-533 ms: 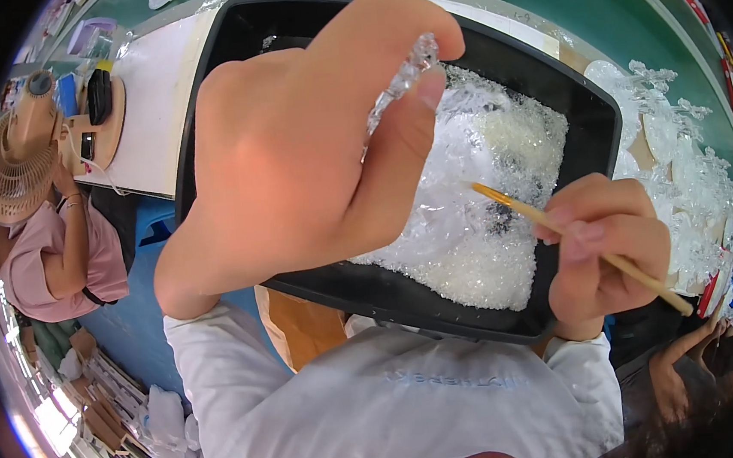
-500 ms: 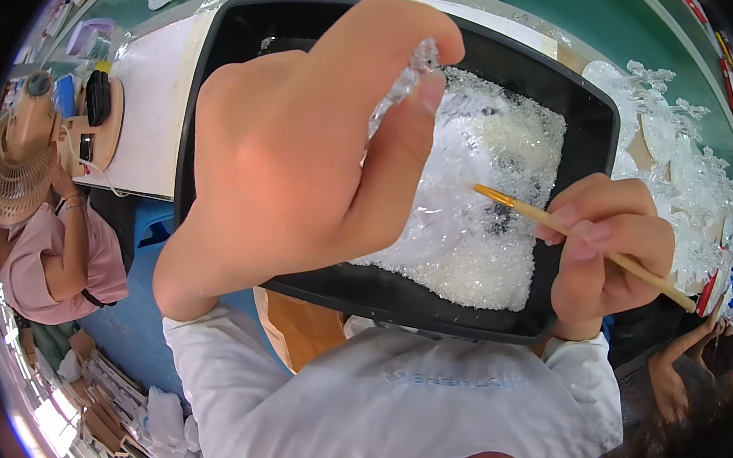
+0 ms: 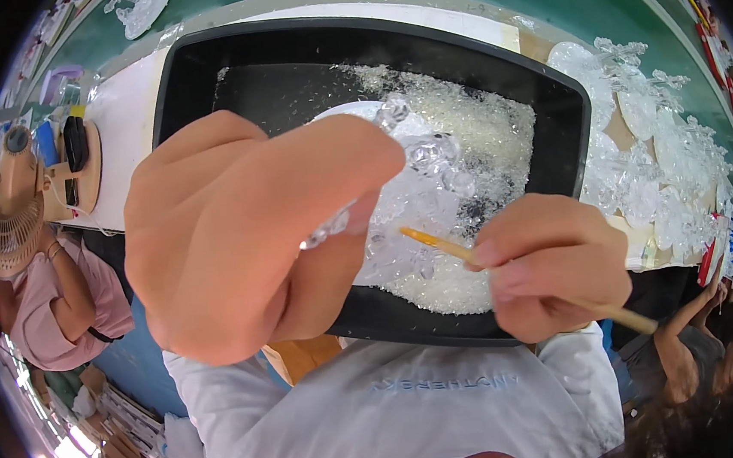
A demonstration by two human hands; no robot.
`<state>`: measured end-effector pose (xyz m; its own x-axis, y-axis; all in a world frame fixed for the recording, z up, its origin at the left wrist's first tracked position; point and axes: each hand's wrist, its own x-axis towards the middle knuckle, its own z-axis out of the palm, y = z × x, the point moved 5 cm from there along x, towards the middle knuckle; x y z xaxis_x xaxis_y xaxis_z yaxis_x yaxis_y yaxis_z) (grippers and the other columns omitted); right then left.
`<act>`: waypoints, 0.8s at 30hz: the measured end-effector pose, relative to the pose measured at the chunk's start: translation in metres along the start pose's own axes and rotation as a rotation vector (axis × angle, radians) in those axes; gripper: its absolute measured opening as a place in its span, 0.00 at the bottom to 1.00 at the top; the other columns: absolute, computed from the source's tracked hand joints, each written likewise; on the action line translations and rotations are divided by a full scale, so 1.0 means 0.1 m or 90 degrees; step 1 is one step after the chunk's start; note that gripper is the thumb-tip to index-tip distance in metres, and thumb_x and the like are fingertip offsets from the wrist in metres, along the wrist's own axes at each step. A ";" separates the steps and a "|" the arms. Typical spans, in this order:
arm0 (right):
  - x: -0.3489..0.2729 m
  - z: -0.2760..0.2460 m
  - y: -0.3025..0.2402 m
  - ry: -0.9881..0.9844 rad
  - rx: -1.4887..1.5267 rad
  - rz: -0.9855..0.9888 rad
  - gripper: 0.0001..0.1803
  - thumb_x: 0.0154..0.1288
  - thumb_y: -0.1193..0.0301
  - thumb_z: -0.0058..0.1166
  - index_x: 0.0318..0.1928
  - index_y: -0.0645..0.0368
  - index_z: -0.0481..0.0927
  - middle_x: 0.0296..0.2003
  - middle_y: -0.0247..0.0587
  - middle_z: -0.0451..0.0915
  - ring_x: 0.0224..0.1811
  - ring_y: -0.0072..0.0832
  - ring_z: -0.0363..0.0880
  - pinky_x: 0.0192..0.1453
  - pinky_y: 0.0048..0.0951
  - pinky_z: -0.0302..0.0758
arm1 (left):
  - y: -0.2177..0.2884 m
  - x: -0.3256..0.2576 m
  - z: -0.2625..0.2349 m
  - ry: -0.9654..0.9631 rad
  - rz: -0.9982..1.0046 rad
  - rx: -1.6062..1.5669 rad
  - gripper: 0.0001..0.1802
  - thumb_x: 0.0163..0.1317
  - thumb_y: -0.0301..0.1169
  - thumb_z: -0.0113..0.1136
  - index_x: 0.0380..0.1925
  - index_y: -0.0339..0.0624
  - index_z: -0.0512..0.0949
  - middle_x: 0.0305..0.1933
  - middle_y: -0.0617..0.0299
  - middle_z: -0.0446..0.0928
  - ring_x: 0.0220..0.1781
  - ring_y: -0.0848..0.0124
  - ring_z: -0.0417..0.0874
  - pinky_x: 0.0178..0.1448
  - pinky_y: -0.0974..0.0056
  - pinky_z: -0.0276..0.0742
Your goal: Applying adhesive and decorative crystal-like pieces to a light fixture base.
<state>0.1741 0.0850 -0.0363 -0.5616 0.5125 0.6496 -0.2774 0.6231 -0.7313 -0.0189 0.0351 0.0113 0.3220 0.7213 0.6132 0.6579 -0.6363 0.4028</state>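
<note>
My left hand (image 3: 255,229) is closed around a clear plastic ornament (image 3: 438,159), held over a black tray (image 3: 278,94). Its glassy knobs stick out beyond my fingers, and a bit of it shows between finger and thumb; the rest is hidden by the hand. Between the fingers of my right hand (image 3: 559,265) is a slim wooden paintbrush (image 3: 441,242). The orange-tan tip points left and lies over or against the ornament's lower part; whether they touch I cannot tell. Whitish sparkling flakes (image 3: 496,120) are heaped in the tray around and below the ornament.
Many similar clear ornaments (image 3: 662,154) crowd the table to the right, and another clear piece (image 3: 142,7) lies at the far left. A beige fan (image 3: 13,227) stands left, near a person in pink (image 3: 67,308). Another person's arm (image 3: 677,351) shows at the lower right.
My left hand has come down and left and turned, bringing more of the ornament into sight. My right hand and the paintbrush have shifted left, toward the ornament.
</note>
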 end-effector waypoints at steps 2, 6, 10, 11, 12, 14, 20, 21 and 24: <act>0.00 -0.01 0.01 -0.053 -0.003 -0.016 0.08 0.55 0.81 0.58 0.38 0.64 0.76 0.32 0.51 0.79 0.23 0.32 0.78 0.26 0.29 0.78 | 0.00 0.00 -0.01 -0.007 0.012 0.003 0.14 0.47 0.11 0.58 0.37 0.23 0.76 0.30 0.47 0.79 0.23 0.65 0.74 0.27 0.66 0.68; -0.08 -0.10 -0.02 -0.001 0.026 -0.048 0.10 0.54 0.80 0.58 0.38 0.64 0.77 0.34 0.53 0.80 0.23 0.35 0.79 0.25 0.30 0.78 | 0.00 -0.04 0.00 -0.002 0.017 0.027 0.13 0.50 0.11 0.57 0.38 0.22 0.76 0.31 0.48 0.78 0.25 0.64 0.74 0.28 0.64 0.69; -0.03 -0.08 -0.04 -0.007 -0.032 -0.088 0.09 0.54 0.80 0.57 0.37 0.65 0.77 0.35 0.56 0.80 0.22 0.36 0.79 0.24 0.31 0.76 | 0.05 -0.02 -0.02 -0.014 0.010 0.044 0.12 0.52 0.12 0.57 0.38 0.22 0.76 0.33 0.49 0.77 0.26 0.63 0.75 0.30 0.64 0.71; -0.02 -0.06 -0.03 -0.007 -0.035 -0.088 0.09 0.54 0.80 0.57 0.37 0.65 0.77 0.35 0.56 0.80 0.22 0.36 0.79 0.24 0.31 0.76 | 0.04 -0.04 -0.02 -0.007 0.019 0.045 0.11 0.53 0.12 0.57 0.38 0.23 0.76 0.33 0.49 0.77 0.27 0.62 0.75 0.30 0.64 0.71; -0.01 -0.02 -0.03 -0.022 -0.063 -0.087 0.08 0.54 0.79 0.57 0.37 0.65 0.77 0.34 0.55 0.80 0.21 0.36 0.78 0.22 0.30 0.76 | 0.04 -0.05 -0.03 0.000 0.028 0.047 0.11 0.53 0.13 0.58 0.39 0.23 0.76 0.34 0.50 0.77 0.27 0.61 0.76 0.31 0.63 0.72; -0.01 -0.01 -0.03 -0.037 -0.092 -0.087 0.08 0.55 0.79 0.56 0.37 0.65 0.77 0.32 0.55 0.80 0.20 0.37 0.77 0.21 0.30 0.75 | 0.06 -0.04 -0.03 -0.004 0.020 0.048 0.11 0.54 0.13 0.58 0.39 0.23 0.76 0.33 0.50 0.77 0.27 0.61 0.75 0.31 0.63 0.71; -0.02 -0.03 -0.07 0.030 -0.105 -0.117 0.08 0.52 0.79 0.59 0.34 0.66 0.77 0.29 0.54 0.81 0.18 0.36 0.77 0.19 0.31 0.74 | 0.05 -0.04 -0.03 0.000 0.021 0.040 0.10 0.55 0.14 0.57 0.39 0.24 0.75 0.33 0.50 0.77 0.26 0.62 0.74 0.30 0.63 0.70; -0.02 -0.04 -0.06 0.000 -0.065 -0.131 0.08 0.54 0.78 0.59 0.34 0.66 0.77 0.29 0.54 0.81 0.18 0.36 0.77 0.19 0.31 0.75 | 0.05 -0.03 -0.04 0.002 0.019 0.046 0.10 0.55 0.14 0.56 0.39 0.24 0.75 0.33 0.50 0.76 0.26 0.62 0.74 0.29 0.64 0.70; -0.04 0.03 -0.08 0.018 -0.061 -0.137 0.07 0.58 0.75 0.60 0.34 0.65 0.77 0.29 0.53 0.81 0.18 0.35 0.77 0.19 0.31 0.75 | 0.03 -0.06 -0.04 0.015 0.038 0.034 0.11 0.55 0.14 0.55 0.39 0.24 0.74 0.32 0.50 0.76 0.25 0.63 0.73 0.28 0.64 0.69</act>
<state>0.1767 0.0765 -0.0342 -0.4747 0.3775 0.7951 -0.3129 0.7720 -0.5533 -0.0222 0.0276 0.0114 0.3457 0.6755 0.6513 0.6741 -0.6616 0.3284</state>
